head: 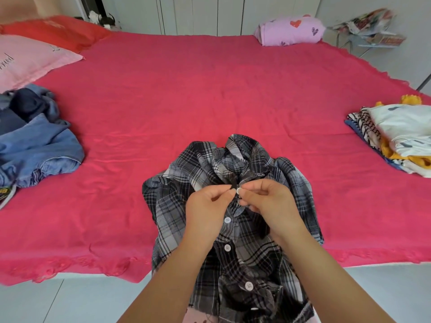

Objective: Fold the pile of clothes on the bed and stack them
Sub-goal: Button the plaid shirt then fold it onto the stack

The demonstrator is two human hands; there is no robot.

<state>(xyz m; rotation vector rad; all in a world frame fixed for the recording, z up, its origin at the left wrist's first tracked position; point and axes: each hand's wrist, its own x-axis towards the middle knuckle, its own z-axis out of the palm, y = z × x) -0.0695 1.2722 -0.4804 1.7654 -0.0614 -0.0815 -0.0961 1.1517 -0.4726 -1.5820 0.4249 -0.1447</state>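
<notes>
Plaid cloth was bunched between both hands. My left hand [210, 202] pinched the front edge of the shirt [186, 173] between thumb and forefinger, the other fingers curled under. My right hand [268, 199] met it fingertip to fingertip, also curled and pinching the cloth. A white button [239, 191] sat right where the two pinches met. I could not tell which hand held it.

Below my wrists three more buttons ran down the placket [227, 247], all fastened as far as I could see. The shirt, grey and black check, lay crumpled on the near edge of the bed [210, 89]. Its collar end was rumpled up away from me and its lower part hung over the edge toward my legs.

The sheet was bright pinkish red, with a frayed hem along the near side.

- Left, well apart from the shirt: a loose heap of denim clothes [39, 148], unfolded.
- Right, near that edge: a folded stack [401, 136], white on top, yellow and striped pieces beneath.
- Far right corner: a lilac garment with hearts [289, 30].
- Far left: a pink pillow [23, 59], with a red pillow [53, 29] behind it.

Pale floor tiles [46, 304] showed below the hem.
</notes>
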